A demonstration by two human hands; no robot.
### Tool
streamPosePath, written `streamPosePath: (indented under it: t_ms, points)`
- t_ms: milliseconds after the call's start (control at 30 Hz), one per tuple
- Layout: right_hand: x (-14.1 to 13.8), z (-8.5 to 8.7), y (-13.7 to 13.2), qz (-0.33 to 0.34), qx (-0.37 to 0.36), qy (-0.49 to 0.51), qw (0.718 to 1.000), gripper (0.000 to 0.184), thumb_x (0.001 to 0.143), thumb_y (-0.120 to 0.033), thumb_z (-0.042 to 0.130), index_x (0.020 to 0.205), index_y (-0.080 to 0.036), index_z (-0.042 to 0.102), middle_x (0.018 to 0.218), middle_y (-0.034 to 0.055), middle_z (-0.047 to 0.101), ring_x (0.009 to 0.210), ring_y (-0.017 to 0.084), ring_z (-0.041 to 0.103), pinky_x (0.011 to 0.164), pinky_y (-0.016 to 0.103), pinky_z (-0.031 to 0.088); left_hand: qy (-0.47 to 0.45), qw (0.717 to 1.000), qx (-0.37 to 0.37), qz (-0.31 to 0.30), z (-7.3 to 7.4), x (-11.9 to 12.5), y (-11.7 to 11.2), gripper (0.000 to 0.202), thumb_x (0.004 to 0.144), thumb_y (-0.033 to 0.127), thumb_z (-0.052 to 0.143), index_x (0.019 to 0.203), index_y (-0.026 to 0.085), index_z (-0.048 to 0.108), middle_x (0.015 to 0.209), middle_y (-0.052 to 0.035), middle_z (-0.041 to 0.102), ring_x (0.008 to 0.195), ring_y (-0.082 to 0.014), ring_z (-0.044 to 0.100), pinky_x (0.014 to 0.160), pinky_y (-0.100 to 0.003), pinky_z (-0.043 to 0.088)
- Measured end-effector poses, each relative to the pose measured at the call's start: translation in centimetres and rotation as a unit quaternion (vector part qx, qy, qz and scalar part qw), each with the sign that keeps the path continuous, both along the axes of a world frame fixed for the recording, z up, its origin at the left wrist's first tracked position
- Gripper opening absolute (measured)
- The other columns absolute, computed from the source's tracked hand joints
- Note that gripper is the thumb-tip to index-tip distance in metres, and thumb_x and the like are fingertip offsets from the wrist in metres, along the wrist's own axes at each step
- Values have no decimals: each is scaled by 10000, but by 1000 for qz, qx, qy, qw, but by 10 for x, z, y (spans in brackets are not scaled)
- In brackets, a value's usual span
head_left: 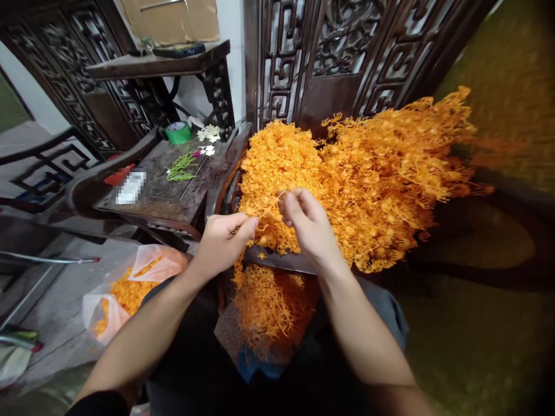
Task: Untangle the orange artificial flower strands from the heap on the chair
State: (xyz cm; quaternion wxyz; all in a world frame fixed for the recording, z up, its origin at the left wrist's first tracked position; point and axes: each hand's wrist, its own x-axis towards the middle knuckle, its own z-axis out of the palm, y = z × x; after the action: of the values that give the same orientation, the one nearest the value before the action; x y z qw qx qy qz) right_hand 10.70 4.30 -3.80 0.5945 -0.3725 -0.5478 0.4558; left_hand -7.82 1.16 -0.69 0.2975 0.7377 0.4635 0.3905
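A big heap of orange dried flower sprigs (pixel 368 173) lies across a dark wooden chair seat in front of me. My left hand (pixel 223 240) is closed, pinching a thin orange sprig (pixel 265 209) at the heap's near edge. My right hand (pixel 306 222) is closed on the other end of the same sprig, fingers curled. The two hands sit close together, a few centimetres apart. A smaller pile of orange sprigs (pixel 264 306) rests on my lap below the hands.
A clear plastic bag (pixel 125 292) with orange bits lies on the floor at left. A dark carved side table (pixel 173 185) holds green stems (pixel 182 164), small white flowers (pixel 208 134) and a green tape roll (pixel 177 132). Carved wooden screens (pixel 329 52) stand behind.
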Motion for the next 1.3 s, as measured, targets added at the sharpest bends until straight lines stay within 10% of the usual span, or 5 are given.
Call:
streamPosePath:
  t_ms: [233,467,800,1133,1300]
  points:
    - [22,-21,33,-110,-79,211,968,577,724,-589,858,694,-220,415,589,-79,347,523,77,305,461,208,289,27,994,96,-37,4,-3,-4,505,985,268,540,550,186,297,529,65,238,473,-59,251,486,-266,203]
    - [24,-4,3,63,-139,47,987,570,815,-786,650,829,-221,580,683,-20,481,546,97,394,467,249,281,69,986,149,-30,-1,0,0,469,984,254,551,574,189,332,528,61,299,467,-66,297,509,-276,215]
    - [62,-31,37,-107,-89,188,972,596,636,-600,901,681,-218,446,585,-61,492,483,66,355,439,208,260,39,985,159,-52,17,-7,-11,480,1002,258,512,579,200,291,536,47,278,477,-92,289,536,-306,211]
    - [36,1,-11,147,-187,90,967,675,831,-821,585,1058,-199,720,637,-35,423,516,99,338,449,283,208,134,967,178,-121,2,-5,-1,371,984,221,552,636,200,425,570,41,407,522,-103,384,563,-302,254]
    - [59,-8,6,-70,-71,67,993,470,777,-603,819,681,-216,569,502,-79,347,449,70,281,442,253,221,155,962,183,-133,7,-9,-8,406,981,230,538,610,207,374,542,37,391,505,-114,383,568,-317,243]
